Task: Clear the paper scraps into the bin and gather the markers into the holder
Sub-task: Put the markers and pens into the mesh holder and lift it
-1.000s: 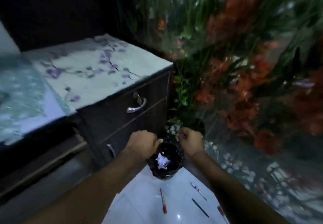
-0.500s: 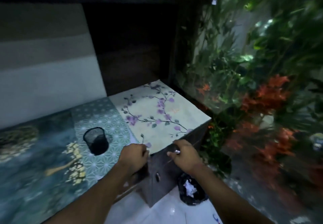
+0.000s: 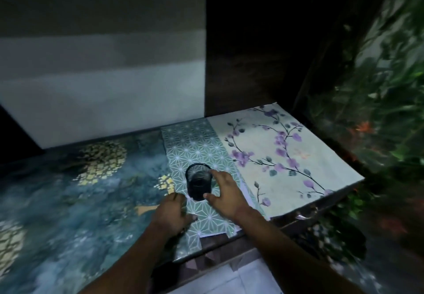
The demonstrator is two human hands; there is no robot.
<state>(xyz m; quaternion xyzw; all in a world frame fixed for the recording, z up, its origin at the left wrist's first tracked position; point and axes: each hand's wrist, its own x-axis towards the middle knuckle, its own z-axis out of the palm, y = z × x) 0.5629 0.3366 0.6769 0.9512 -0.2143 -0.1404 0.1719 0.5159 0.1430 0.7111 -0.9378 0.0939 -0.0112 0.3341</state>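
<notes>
A black mesh holder (image 3: 197, 184) stands upright on the green star-patterned sheet in the middle of the desk; it looks empty. My right hand (image 3: 226, 194) reaches to its right side with fingers spread, the index finger at the rim and the thumb by the base. I cannot tell whether it touches the holder. My left hand (image 3: 171, 213) rests on the desk just left of and below the holder, its fingers curled in with nothing visible in them. No bin, markers or paper scraps are in view.
The desk (image 3: 68, 202) is covered with patterned sheets, among them a floral one (image 3: 286, 163) at the right. A white board (image 3: 103, 82) leans at the back. Plants (image 3: 385, 110) crowd the right side. White floor tiles (image 3: 241, 280) show below the desk edge.
The view has lifted from the floor and bin up to the desk top. Both hands rose from the bin, passed the drawer front, and now sit by the holder, the right one opened.
</notes>
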